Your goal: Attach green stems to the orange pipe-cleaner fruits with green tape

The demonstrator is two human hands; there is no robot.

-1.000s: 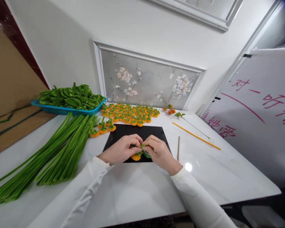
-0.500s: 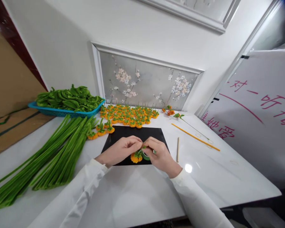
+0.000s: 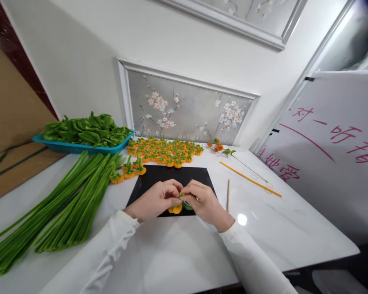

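Observation:
Over the black mat, my left hand and my right hand meet, both with fingertips pinched together. Between them shows a small green fuzzy piece, thin like a pipe-cleaner stem; how the grip is shared is partly hidden by the fingers. Just below the fingertips lies an orange fuzzy flower, its upper part covered. A roll of green tape rests beside it, half hidden behind my right hand.
Many orange flower heads stand behind the mat. Left are green pipe cleaners and a blue basket of green leaves. Right lie a wooden stick, an orange pipe cleaner and a stemmed flower spray.
My fingertips have drawn closer together and slightly lower over the flower, covering more of it. The view has shifted a little; the things on the table stay put.

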